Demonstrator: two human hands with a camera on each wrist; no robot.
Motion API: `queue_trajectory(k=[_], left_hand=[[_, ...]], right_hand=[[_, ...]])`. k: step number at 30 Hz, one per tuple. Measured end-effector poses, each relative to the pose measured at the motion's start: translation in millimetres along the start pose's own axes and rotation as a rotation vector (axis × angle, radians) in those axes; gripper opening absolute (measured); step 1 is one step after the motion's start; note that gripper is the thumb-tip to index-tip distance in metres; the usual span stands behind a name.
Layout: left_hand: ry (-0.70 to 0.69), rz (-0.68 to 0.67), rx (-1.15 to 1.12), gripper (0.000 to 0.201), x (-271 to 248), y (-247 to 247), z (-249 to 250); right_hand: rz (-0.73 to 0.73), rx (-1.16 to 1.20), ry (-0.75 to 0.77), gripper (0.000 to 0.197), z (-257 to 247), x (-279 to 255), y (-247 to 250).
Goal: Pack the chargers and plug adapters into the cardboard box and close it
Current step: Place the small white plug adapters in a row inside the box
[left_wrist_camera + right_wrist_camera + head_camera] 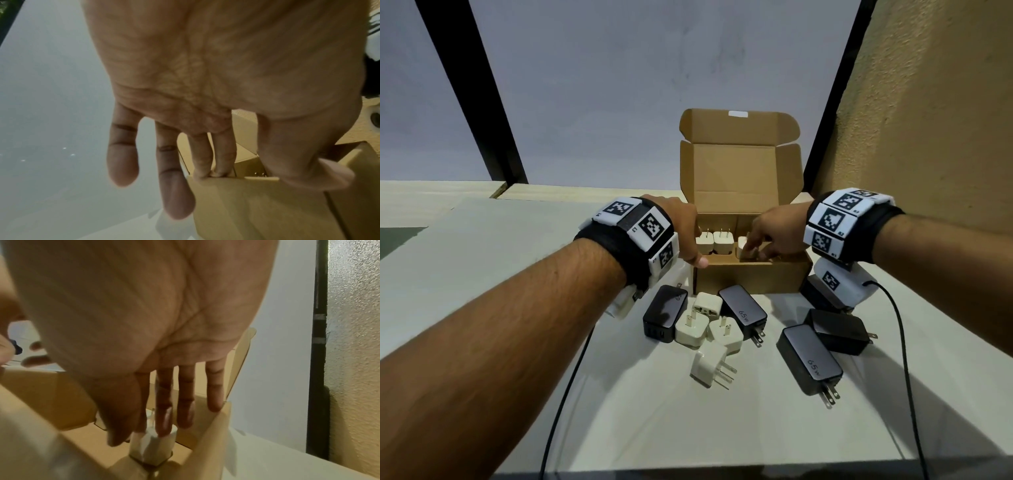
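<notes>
Chargers point(810, 357) read "65w"; right hand point(770, 236) pinches adapter point(153, 445); left hand point(685, 233) grips box point(753, 275) rim.

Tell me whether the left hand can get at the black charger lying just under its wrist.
Probably yes. The left hand now grips the cardboard box at its near left corner, but the black charger lies uncovered on the table, nothing on top.

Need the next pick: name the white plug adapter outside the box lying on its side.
The white plug adapter nearest the camera, prongs pointing sideways; the others' point up.
</notes>
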State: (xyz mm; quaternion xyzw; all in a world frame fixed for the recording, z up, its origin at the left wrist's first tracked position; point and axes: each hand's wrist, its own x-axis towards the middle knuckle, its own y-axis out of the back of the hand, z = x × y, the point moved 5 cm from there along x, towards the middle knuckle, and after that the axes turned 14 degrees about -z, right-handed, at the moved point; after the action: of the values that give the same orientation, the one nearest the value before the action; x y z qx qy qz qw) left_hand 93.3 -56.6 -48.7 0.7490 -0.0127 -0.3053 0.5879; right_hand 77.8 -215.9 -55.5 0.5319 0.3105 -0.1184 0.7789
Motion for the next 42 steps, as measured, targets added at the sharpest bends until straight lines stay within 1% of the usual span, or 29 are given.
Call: queue_trajectory(k=[6,12,15,19,22,25,27,31,34,37,42], left_hand=[[0.002,0.011,0.02,0.077,0,1,0],[-0.003,0.007,0.03,0.077,-2,3,1],[-0.008,0.012,0.04,0.077,-3,3,2],[-0.009,0.027,0.033,0.076,-6,4,1],[-0.012,0.015,0.012,0.077,-6,4,0],[-0.013,0.0,0.004,0.078,-5,3,0],[-0.011,0.005,0.01,0.078,-5,3,0],[-0.01,0.012,0.014,0.077,-7,3,0],[-0.013,0.013,0.003,0.077,-8,2,0],[-0.011,0.01,-0.006,0.076,-7,1,0],[-0.001,0.012,-0.008,0.076,-7,1,0]], right_hand=[[0.061,-0.044,-0.058,0.042,3,4,2],[0.1,-0.008,-0.069,0.047,1,4,3],[0.159,0.023,-0.052,0.047,4,4,8],[0.098,0.05,-0.052,0.044,8,3,8],[0.067,0.009,-0.065,0.04,9,5,3],[0.039,-0.027,-0.073,0.042,6,7,0],[0.048,-0.018,-0.077,0.043,5,7,0],[0.157,0.066,-0.054,0.038,10,3,8],[0.118,0.07,-0.078,0.033,18,5,3],[0.061,-0.019,-0.111,0.039,22,8,-7],[0.095,-0.036,-0.09,0.04,19,7,-6]])
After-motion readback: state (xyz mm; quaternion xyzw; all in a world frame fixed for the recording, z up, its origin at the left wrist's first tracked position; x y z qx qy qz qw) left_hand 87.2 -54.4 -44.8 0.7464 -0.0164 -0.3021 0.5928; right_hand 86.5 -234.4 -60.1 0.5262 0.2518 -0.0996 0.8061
